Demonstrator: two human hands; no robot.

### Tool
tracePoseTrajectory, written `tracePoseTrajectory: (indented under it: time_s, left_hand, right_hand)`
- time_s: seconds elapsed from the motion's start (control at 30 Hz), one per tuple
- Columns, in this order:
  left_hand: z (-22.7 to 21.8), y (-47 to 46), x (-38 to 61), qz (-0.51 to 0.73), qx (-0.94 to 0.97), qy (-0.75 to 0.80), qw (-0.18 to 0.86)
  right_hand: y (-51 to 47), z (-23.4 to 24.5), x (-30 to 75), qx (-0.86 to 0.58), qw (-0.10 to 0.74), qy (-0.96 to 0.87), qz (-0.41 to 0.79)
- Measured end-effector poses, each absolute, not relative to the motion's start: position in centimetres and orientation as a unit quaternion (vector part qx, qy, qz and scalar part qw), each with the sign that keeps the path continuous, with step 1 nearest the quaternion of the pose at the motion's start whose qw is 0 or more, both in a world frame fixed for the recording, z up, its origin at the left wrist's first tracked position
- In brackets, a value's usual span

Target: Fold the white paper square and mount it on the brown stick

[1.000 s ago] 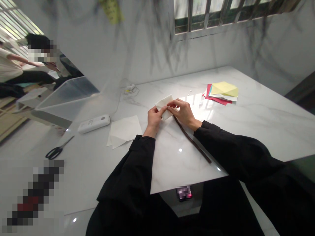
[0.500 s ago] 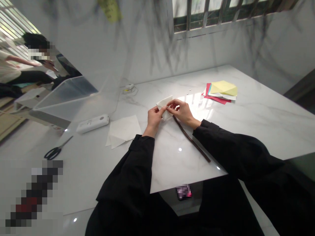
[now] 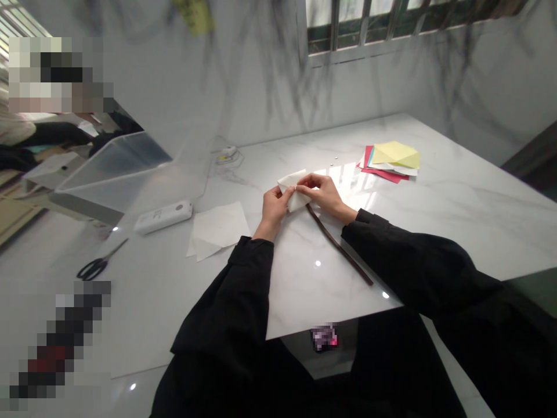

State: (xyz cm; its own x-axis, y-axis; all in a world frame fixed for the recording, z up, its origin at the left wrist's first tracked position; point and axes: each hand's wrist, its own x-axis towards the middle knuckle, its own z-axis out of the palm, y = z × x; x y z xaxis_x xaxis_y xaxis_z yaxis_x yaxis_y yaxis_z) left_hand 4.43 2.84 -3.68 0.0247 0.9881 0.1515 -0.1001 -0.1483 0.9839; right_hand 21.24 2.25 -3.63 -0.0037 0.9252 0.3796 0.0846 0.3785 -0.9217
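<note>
Between both hands, above the marble-patterned table, is a small folded piece of cream-white paper (image 3: pixel 297 200). My left hand (image 3: pixel 275 208) is closed on its left side, thumb on top. The fingertips of my right hand (image 3: pixel 324 193) pinch the paper near its middle, close to my left thumb. A thin dark brown stick (image 3: pixel 342 247) slants over the table from just below the paper toward the front edge; its upper end lies close to the paper, and I cannot tell whether they touch. White paper sheets (image 3: pixel 221 226) lie to the left of my left hand.
Coloured papers (image 3: pixel 394 157) are stacked at the back right. On the left are a white oblong device (image 3: pixel 164 217), black-handled scissors (image 3: pixel 93 268) and a clear plastic bin (image 3: pixel 117 168). A small white plug with a cable (image 3: pixel 228 152) lies by the wall. Another person sits at far left.
My right fingers have shifted slightly on the paper and are closer together. The paper and my left hand are nearly where they were.
</note>
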Motion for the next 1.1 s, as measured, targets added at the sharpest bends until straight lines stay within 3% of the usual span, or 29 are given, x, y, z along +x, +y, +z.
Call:
tracePoseTrajectory:
  time_s: [0.47, 0.8, 1.1]
  left_hand:
    - [-4.1, 3.2, 4.3, 0.553, 0.51, 0.44, 0.489]
    - [-4.3, 3.4, 4.4, 0.561, 0.516, 0.46, 0.455]
    - [-4.2, 3.9, 4.1, 0.576, 0.469, 0.483, 0.463]
  right_hand:
    - [2.5, -4.0, 21.6, -0.439, 0.545, -0.609, 0.373]
    - [3.5, -3.9, 22.3, -0.476, 0.562, -0.616, 0.279]
    - [5.0, -4.5, 26.4, -0.639, 0.378, -0.655, 0.141]
